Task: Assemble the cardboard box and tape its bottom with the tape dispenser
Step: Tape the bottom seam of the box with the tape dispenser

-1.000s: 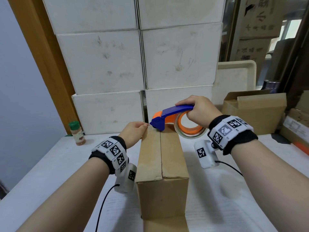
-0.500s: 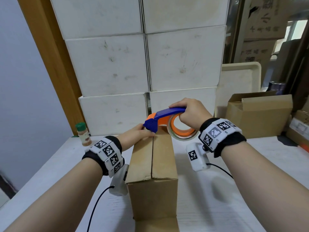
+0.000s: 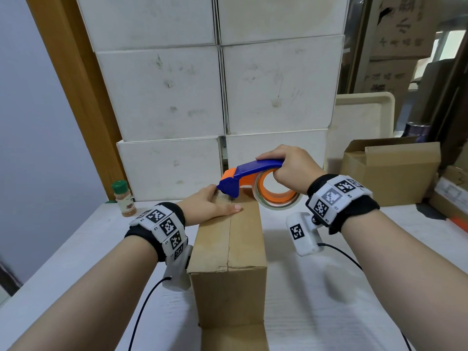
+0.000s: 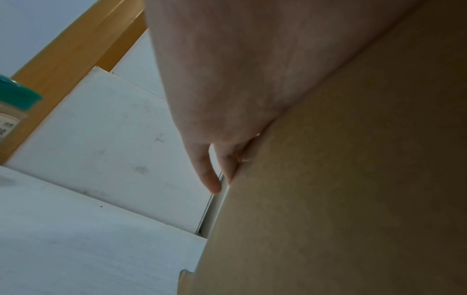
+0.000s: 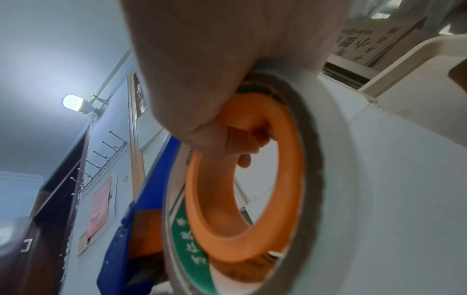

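A brown cardboard box (image 3: 243, 236) stands on the white table (image 3: 342, 300), its closed flaps meeting in a seam on top. My left hand (image 3: 210, 207) lies flat on the far left of the top, thumb reaching the seam. In the left wrist view my left hand's fingers (image 4: 209, 175) hang over the far edge of the box (image 4: 353, 199). My right hand (image 3: 291, 168) grips the blue and orange tape dispenser (image 3: 253, 168), whose nose touches the far end of the seam. The right wrist view shows the right hand (image 5: 215, 79) with fingers curled through the dispenser's orange ring (image 5: 199, 203).
White boxes (image 3: 276, 84) are stacked against the wall just behind the box. A spice jar (image 3: 122, 198) with a green lid stands at the back left. An open cardboard box (image 3: 390, 173) and a leaning white tray (image 3: 362, 122) sit at the back right.
My left hand has slid further onto the box top, and its thumb now lies at the seam. The dispenser's nose has come down onto the far end of the seam.
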A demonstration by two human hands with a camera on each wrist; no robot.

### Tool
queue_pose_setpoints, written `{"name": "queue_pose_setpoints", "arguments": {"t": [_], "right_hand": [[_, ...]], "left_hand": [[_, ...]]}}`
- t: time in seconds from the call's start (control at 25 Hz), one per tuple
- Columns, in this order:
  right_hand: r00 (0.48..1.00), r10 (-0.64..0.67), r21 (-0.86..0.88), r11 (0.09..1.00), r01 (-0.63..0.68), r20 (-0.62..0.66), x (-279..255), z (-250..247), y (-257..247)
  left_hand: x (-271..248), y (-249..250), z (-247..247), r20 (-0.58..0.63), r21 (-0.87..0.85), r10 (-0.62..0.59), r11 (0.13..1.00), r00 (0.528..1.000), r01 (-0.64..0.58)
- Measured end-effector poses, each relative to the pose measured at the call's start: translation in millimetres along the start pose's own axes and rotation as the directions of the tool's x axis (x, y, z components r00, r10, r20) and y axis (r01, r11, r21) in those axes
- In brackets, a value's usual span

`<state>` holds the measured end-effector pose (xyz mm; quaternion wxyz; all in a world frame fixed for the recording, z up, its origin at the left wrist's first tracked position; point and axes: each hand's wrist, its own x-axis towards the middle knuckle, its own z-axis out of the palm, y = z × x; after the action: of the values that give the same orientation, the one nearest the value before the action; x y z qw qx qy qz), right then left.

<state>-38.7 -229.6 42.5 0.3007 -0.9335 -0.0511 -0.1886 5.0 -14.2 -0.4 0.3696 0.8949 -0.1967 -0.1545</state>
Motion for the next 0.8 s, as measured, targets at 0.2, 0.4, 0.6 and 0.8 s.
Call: {"name": "queue_pose_setpoints", "arguments": {"t": [0.2,0.4,0.6,0.8], "right_hand": [[1.0,-0.002,-0.014,1.0,0.002,-0.003,-2,-4,2],[1.0,0.008,-0.037,0.999,-0.008,-0.003,-5,-11,11],[0.996,0.082,-0.036,0.996,-0.083,-0.036,-20,-28,39],[0.998,0.056,0.007,0.998,-0.056,-0.038,-20,-22,48]], "left_hand": [[0,3,0,0.017,0.035,-0.025,0.999,1.0,0.024],[-2,3,1,-0.005,0.019,-0.051,0.999,0.999,0.051],[-7,9,2,-0.021,0.04,-0.068,0.997,0.997,0.069],[-9,10,4,-0.037,0.017,-0.077,0.997,0.996,0.078]]}}
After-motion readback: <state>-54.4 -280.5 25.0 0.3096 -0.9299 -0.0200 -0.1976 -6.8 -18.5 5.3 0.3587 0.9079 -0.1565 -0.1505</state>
